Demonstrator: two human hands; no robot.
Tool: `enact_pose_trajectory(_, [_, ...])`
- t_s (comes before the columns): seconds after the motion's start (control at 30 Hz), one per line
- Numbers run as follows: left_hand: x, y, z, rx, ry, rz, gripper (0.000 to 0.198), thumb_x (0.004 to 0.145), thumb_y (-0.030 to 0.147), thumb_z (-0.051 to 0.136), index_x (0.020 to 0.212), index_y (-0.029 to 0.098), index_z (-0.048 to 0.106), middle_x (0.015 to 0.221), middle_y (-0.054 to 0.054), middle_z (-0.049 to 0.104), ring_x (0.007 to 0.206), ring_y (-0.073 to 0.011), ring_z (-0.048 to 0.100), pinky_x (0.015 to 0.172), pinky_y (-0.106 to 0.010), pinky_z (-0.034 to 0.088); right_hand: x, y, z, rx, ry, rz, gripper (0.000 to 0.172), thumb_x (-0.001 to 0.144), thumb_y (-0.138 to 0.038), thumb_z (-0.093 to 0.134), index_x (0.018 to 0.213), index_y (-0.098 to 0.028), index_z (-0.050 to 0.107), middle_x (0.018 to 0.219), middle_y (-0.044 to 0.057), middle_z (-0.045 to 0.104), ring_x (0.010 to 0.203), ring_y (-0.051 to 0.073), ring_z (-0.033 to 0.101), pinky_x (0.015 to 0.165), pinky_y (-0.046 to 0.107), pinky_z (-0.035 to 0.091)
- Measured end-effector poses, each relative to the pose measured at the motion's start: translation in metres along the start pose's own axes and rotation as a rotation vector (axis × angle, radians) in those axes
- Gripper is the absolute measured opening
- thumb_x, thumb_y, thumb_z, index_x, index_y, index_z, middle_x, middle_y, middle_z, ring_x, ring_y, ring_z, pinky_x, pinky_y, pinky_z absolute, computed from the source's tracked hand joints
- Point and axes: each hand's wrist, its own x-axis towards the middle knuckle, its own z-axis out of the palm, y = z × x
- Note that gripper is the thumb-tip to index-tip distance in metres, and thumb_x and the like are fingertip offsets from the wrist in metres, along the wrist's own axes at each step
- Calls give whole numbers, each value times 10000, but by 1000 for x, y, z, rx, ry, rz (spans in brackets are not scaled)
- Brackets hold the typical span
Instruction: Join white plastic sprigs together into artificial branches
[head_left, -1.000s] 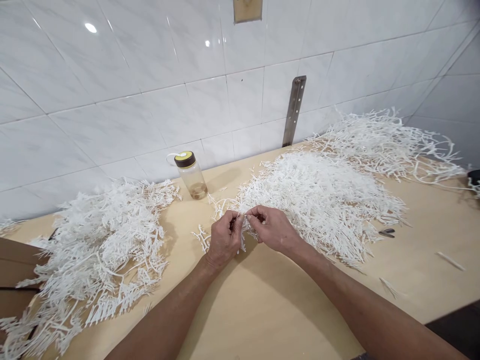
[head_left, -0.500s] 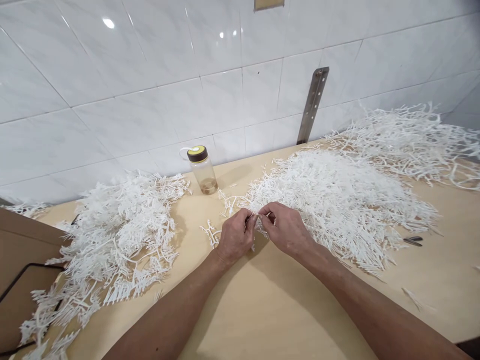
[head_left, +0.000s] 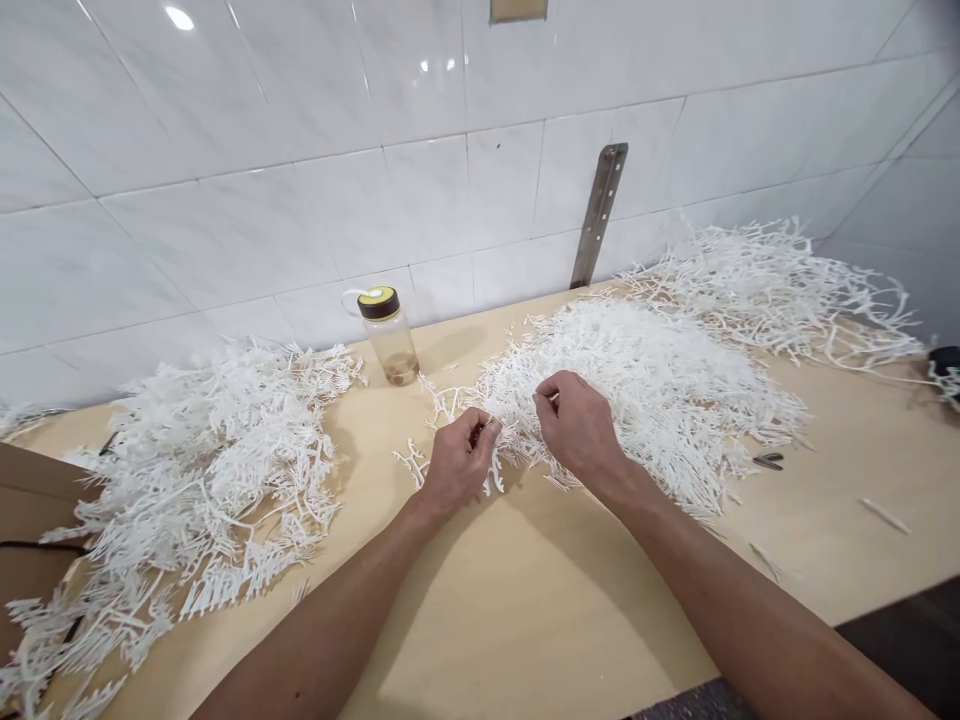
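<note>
Left hand [head_left: 477, 432] seemingly pinching white branched plastic sprig [head_left: 495, 468], well back from surface's [head_left: 517, 620] front edge; right hand [head_left: 574, 420] hovering, grip hidden, cannot tell. Left forearm [head_left: 337, 600], brushing left-edge strand pile [head_left: 232, 460], could be spilling it.

Left hand [head_left: 460, 458], right hand [head_left: 579, 428] now apart

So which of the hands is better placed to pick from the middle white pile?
Probably the right hand: it's over the middle white pile. The left hand is by its left edge, near branched pieces.
</note>
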Motion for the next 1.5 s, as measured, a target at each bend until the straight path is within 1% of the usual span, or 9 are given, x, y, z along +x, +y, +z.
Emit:
enact_pose_trajectory(0.13, [3,-7,2,-166,79,-60,243,907,378,546,751,192,535,595,48,414,543,-99,388,516,-223,327,-1,-6,-8,246,31,23,96,858,-235,566,870,-173,640,835,57,674,657,162,586,639,291,445])
enact_pose_trajectory(0.3, [3,-12,1,-158,108,-41,206,910,362,560,797,190,567,617,41,475,561,-99,433,536,-213,368,-9,-25,-10,452,-264,112,270,890,-401,564,971,-182,701,785,43,706,632,163,620,571,274,458])
enact_pose_trajectory(0.37, [1,-12,1,-123,108,-29,185,912,356,557,836,191,593,629,35,509,563,-102,454,539,-214,378,-11,-28,-9,493,-373,138,272,870,-404,588,970,-181,708,758,32,703,580,150,607,536,266,451])
enact_pose_trajectory(0.47, [0,-9,1,-80,117,-27,183,915,356,553,853,192,609,656,28,548,576,-104,476,555,-216,392,-11,-27,-7,524,-446,197,217,854,-361,594,911,-185,708,707,8,684,484,118,548,486,252,422])
enact_pose_trajectory(0.63, [0,-5,2,-54,127,-11,199,926,355,539,839,190,608,646,33,530,569,-101,458,553,-220,386,-10,-21,-4,488,-428,221,168,845,-326,599,821,-191,697,666,-6,666,479,114,528,490,247,401])
enact_pose_trajectory(0.8, [0,-8,0,34,106,49,150,922,328,547,914,192,609,664,31,562,552,-98,480,546,-221,397,-11,-23,-5,378,-333,105,135,852,-257,581,803,-189,687,680,4,680,579,137,560,565,258,411])
enact_pose_trajectory(1.0, [-1,-5,-3,200,118,172,154,937,286,511,866,190,608,669,18,583,557,-99,498,553,-221,399,-10,-25,-8,383,-324,39,143,871,-268,578,814,-185,678,717,9,696,606,137,567,602,263,412])
enact_pose_trajectory(1.27, [0,-5,-4,198,108,135,159,933,323,529,883,195,609,649,21,583,540,-103,500,531,-219,394,-10,-20,-4,433,-332,-1,134,880,-228,539,790,-184,629,676,-10,636,592,123,532,560,242,371])
enact_pose_trajectory(1.5, [1,-5,-6,355,140,308,145,931,276,503,829,203,577,704,-5,599,614,-132,537,607,-245,417,-14,-23,2,343,-334,14,139,897,-196,463,772,-189,521,696,4,581,601,130,484,534,243,331])
